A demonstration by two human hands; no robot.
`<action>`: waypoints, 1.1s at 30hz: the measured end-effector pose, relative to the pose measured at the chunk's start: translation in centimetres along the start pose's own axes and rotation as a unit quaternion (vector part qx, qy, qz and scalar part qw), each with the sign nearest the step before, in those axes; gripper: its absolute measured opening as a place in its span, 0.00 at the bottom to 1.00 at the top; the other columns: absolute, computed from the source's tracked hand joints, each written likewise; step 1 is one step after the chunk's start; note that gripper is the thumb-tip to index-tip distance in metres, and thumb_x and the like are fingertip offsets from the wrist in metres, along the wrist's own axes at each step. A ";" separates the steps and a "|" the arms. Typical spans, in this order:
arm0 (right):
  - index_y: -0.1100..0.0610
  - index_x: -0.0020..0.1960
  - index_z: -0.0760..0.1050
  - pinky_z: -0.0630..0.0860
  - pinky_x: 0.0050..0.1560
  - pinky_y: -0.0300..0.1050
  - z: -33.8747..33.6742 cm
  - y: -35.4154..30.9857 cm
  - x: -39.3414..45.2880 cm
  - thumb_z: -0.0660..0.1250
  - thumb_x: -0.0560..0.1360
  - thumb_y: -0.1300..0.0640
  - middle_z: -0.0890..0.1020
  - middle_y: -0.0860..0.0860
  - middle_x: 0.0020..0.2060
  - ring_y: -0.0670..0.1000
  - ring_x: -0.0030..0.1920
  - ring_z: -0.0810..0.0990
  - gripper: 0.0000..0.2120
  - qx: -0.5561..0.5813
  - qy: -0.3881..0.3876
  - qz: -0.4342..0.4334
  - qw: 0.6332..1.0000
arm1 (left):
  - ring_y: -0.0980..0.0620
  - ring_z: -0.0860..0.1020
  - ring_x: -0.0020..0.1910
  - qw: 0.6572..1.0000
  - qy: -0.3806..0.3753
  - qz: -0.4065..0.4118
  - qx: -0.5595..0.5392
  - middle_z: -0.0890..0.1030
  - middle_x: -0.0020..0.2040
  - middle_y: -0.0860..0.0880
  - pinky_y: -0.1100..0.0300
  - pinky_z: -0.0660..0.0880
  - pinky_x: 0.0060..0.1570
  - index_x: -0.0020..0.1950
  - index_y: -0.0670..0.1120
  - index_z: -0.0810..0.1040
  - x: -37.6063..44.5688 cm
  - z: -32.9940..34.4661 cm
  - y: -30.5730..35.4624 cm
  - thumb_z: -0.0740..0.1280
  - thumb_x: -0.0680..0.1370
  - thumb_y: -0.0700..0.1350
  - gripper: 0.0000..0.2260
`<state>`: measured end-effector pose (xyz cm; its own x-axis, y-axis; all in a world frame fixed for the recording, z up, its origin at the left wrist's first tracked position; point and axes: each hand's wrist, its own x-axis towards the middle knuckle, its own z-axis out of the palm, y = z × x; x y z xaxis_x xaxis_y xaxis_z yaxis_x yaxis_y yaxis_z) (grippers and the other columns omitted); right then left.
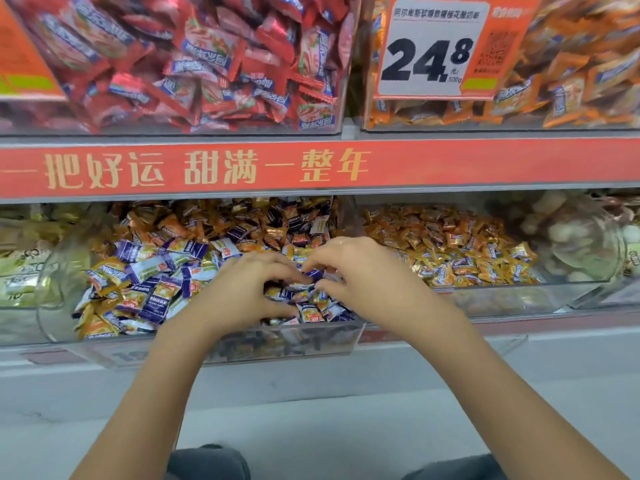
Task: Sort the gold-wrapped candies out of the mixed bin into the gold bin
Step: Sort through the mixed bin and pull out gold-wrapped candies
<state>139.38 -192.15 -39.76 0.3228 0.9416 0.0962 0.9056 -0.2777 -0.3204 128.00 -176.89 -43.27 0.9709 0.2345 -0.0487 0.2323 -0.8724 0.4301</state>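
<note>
On the lower shelf, both hands sit in the mixed bin (221,344). I see the left hand (239,292) and right hand (360,271) close together over the pile, fingers curled into the wrappers; whether either pinches a candy I cannot tell. Gold-wrapped candies (304,252) lie among purple and white ones. Just right, the gold bin (502,296) holds only gold pieces. Price tag (433,46) above
</note>
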 end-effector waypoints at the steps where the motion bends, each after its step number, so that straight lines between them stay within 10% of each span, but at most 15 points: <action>1: 0.53 0.56 0.77 0.76 0.48 0.50 -0.1 -0.4 0.8 0.67 0.76 0.60 0.79 0.51 0.50 0.53 0.49 0.78 0.09 -0.062 -0.042 0.018 0.997 | 0.60 0.73 0.57 1.000 0.020 0.000 -0.012 0.77 0.58 0.61 0.49 0.69 0.62 0.53 0.66 0.77 0.2 -0.1 -0.1 0.75 0.68 0.55 0.16; 8: 0.57 0.52 0.75 0.69 0.34 0.43 1.0 -2.1 3.5 0.74 0.71 0.57 0.78 0.52 0.46 0.55 0.44 0.77 0.12 -0.139 -0.228 0.063 0.962 | 0.69 0.75 0.38 0.990 0.106 -0.052 -0.076 0.84 0.48 0.54 0.75 0.71 0.44 0.50 0.49 0.84 -0.2 -1.1 -2.5 0.73 0.72 0.43 0.07; 13: 0.56 0.55 0.77 0.76 0.44 0.47 0.5 -1.3 3.7 0.70 0.74 0.65 0.80 0.53 0.45 0.52 0.42 0.79 0.12 -0.056 -0.150 0.083 0.984 | 0.62 0.76 0.42 0.984 0.146 -0.063 -0.078 0.81 0.44 0.52 0.71 0.70 0.47 0.52 0.46 0.83 -0.4 -1.1 -2.6 0.72 0.74 0.44 0.08; 20: 0.54 0.57 0.81 0.69 0.53 0.36 -2.4 1.7 -0.9 0.67 0.77 0.60 0.83 0.50 0.49 0.48 0.49 0.79 0.10 0.076 0.256 0.121 0.956 | 0.54 0.77 0.47 0.974 0.192 -0.104 -0.066 0.80 0.45 0.51 0.54 0.76 0.53 0.56 0.46 0.80 -0.4 -0.9 -2.8 0.70 0.76 0.45 0.10; 24: 0.54 0.66 0.75 0.66 0.41 0.39 -0.4 6.3 -2.8 0.63 0.79 0.60 0.81 0.54 0.57 0.50 0.36 0.78 0.15 0.056 0.187 0.245 0.950 | 0.50 0.76 0.56 0.973 0.232 -0.006 0.015 0.82 0.53 0.51 0.52 0.72 0.59 0.57 0.49 0.81 -0.6 -1.3 -1.8 0.73 0.73 0.44 0.13; 28: 0.55 0.68 0.72 0.67 0.47 0.40 0.4 7.6 -3.2 0.62 0.79 0.61 0.79 0.55 0.61 0.55 0.52 0.78 0.18 0.095 0.190 0.254 0.944 | 0.60 0.73 0.58 0.984 -0.046 0.116 -0.129 0.80 0.55 0.58 0.63 0.69 0.60 0.55 0.53 0.81 2.0 -0.5 1.6 0.76 0.70 0.44 0.15; 33: 0.55 0.66 0.73 0.65 0.47 0.35 0.2 7.9 -3.1 0.63 0.78 0.62 0.79 0.52 0.61 0.52 0.50 0.77 0.17 0.110 0.215 0.244 0.939 | 0.49 0.62 0.63 0.926 -0.244 0.216 0.188 0.68 0.58 0.48 0.46 0.52 0.71 0.62 0.56 0.77 6.2 2.4 2.6 0.66 0.76 0.43 0.16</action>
<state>145.45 -197.24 -42.77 0.8089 0.5353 0.2431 0.5571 -0.5660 -0.6077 134.78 -178.78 -44.64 0.8671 -0.3130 -0.3876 -0.2692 -0.9490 0.1641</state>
